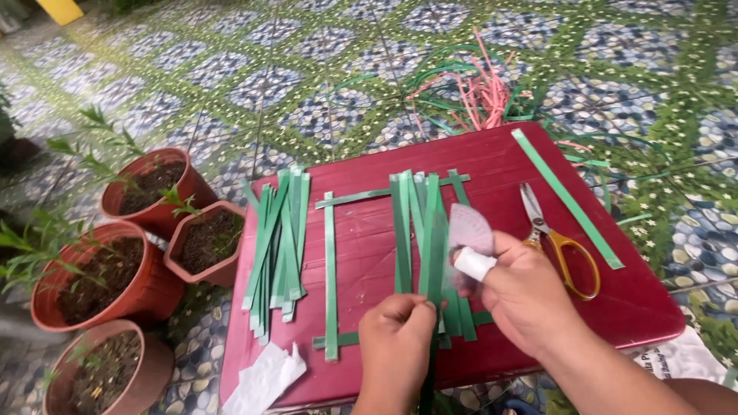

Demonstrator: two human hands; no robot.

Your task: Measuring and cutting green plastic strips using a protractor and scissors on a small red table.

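Hands at work: left hand (396,327) pinches green strip (432,253), right hand (523,288) grips white tube (473,263).

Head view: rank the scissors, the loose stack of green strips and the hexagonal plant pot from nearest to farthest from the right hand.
From the right hand:
1. Scissors, yellow-handled, on the red board just beyond and to the right of the hand.
2. Loose stack of green strips, on the board's left part.
3. Hexagonal plant pot, off the board's left edge, on the floor.

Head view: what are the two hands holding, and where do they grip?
The left hand pinches the near end of a green strip. The right hand holds a small white tube by its lower body, nozzle toward the strips.
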